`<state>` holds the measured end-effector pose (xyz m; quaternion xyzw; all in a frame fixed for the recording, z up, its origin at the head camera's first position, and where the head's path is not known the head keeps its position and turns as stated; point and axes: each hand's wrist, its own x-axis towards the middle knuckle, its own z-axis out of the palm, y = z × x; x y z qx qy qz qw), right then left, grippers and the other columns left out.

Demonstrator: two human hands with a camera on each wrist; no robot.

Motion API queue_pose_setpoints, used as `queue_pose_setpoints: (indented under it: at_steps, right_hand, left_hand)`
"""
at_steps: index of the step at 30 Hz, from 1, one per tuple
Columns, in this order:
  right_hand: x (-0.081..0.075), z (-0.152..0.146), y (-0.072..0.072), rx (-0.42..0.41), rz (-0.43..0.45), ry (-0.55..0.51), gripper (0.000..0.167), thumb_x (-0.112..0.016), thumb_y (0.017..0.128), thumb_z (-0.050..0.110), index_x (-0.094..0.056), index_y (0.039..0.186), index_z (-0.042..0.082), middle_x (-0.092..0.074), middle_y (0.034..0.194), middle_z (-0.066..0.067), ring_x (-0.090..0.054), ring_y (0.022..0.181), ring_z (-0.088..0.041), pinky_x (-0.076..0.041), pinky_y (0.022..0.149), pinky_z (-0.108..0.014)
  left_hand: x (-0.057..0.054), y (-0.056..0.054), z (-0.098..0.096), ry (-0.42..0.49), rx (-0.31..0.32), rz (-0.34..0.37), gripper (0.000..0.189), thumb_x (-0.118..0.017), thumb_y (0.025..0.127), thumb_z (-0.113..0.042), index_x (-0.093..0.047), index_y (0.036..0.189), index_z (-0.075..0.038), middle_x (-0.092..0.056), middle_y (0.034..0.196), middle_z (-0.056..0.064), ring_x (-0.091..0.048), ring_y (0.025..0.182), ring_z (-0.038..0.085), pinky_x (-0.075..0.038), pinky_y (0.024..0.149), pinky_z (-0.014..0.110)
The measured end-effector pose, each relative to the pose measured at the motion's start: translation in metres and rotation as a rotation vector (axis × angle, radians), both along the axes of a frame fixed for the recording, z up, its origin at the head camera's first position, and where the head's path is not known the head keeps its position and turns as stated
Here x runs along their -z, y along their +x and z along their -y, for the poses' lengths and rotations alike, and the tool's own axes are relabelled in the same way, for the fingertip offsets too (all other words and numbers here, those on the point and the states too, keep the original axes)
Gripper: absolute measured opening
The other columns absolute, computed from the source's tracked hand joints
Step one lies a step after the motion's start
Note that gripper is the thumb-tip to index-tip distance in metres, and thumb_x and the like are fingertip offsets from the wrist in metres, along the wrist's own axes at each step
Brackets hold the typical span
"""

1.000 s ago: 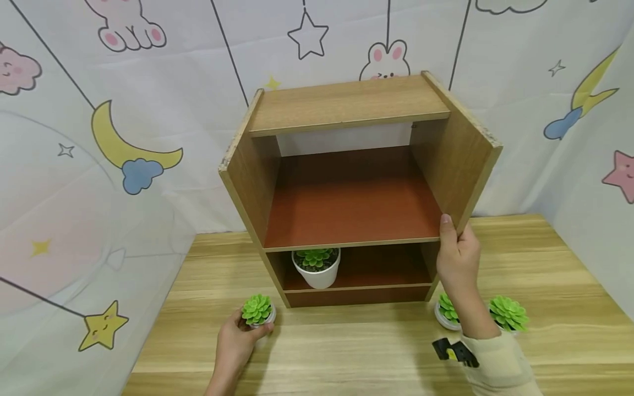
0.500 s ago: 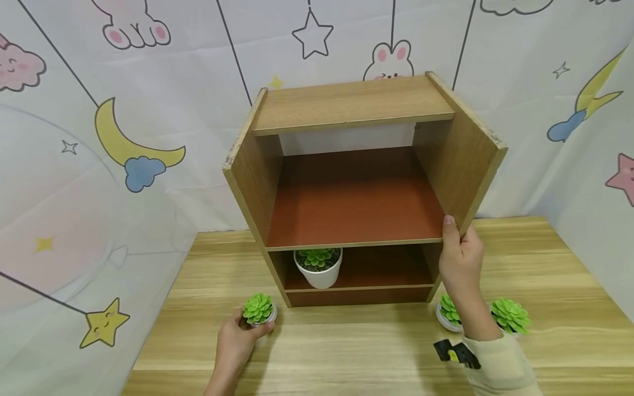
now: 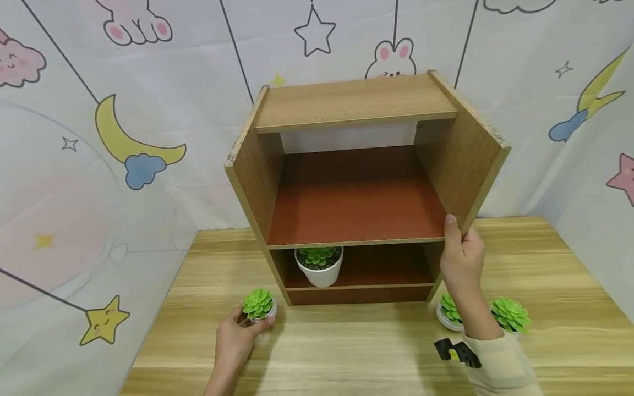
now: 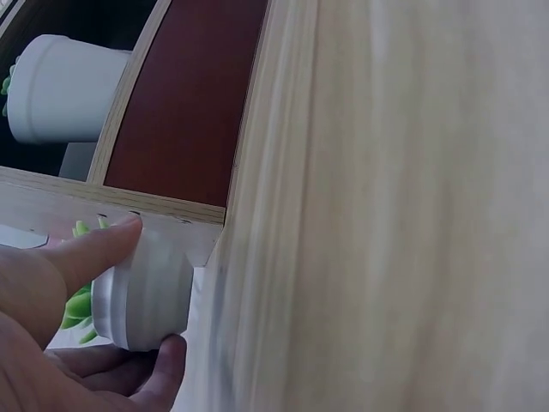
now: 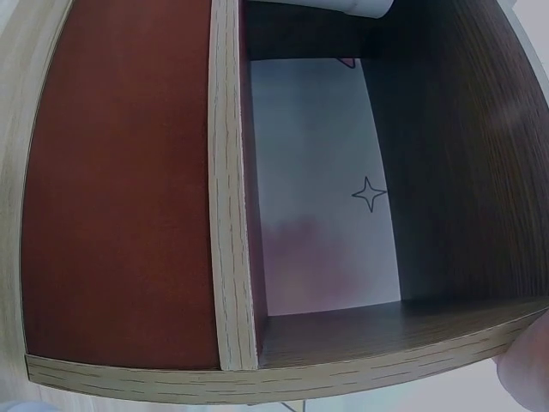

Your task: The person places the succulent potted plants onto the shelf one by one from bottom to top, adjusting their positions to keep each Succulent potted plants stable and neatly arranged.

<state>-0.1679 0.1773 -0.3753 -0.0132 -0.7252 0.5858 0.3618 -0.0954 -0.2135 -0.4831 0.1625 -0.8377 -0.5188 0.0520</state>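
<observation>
My left hand (image 3: 235,336) grips a small potted succulent (image 3: 257,303), thumb on one side of the white pot and fingers on the other. It is just left of the wooden shelf unit's (image 3: 346,104) front left corner. In the left wrist view, the pot's white wall (image 4: 159,296) shows beside the shelf's side panel, its base close to the table. My right hand (image 3: 462,261) holds the front edge of the right side panel, thumb inside. A larger white pot (image 3: 323,276) with a green succulent stands at the left of the lower compartment.
Two more small succulents, one (image 3: 449,311) partly behind my right forearm and another (image 3: 510,315) right of it, stand on the wood-grain table (image 3: 346,352). A white cartoon-printed cloth (image 3: 198,66) hangs behind and at both sides.
The small succulent in my left hand has risen very slightly. My right hand keeps its hold on the side panel. The head view has shifted a little.
</observation>
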Motion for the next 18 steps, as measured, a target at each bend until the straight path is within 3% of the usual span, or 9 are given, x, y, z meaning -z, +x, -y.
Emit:
queue_pose_setpoints:
  at_steps: [11, 18]
  right_hand:
    - [-0.0019, 0.0004, 0.0012, -0.006, -0.006, -0.01, 0.037, -0.05, 0.104, 0.023, -0.066, 0.112, -0.009, -0.065, 0.097, 0.0, -0.057, 0.093, -0.009, -0.043, 0.079, -0.022]
    - [0.0, -0.0004, -0.0003, -0.017, -0.02, -0.015, 0.037, -0.051, 0.104, 0.023, -0.065, 0.11, -0.011, -0.065, 0.093, 0.007, -0.058, 0.091, -0.009, -0.043, 0.078, -0.022]
  left_hand:
    - [-0.0042, 0.0021, -0.004, 0.026, -0.014, -0.035, 0.07, -0.091, 0.07, -0.02, -0.06, 0.128, 0.005, -0.065, 0.114, 0.025, -0.065, 0.101, 0.031, -0.052, 0.085, 0.036]
    - [-0.0061, 0.0043, -0.0056, 0.03, -0.016, -0.047, 0.068, -0.091, 0.069, -0.021, -0.062, 0.126, 0.003, -0.066, 0.113, 0.022, -0.065, 0.101, 0.029, -0.051, 0.087, 0.039]
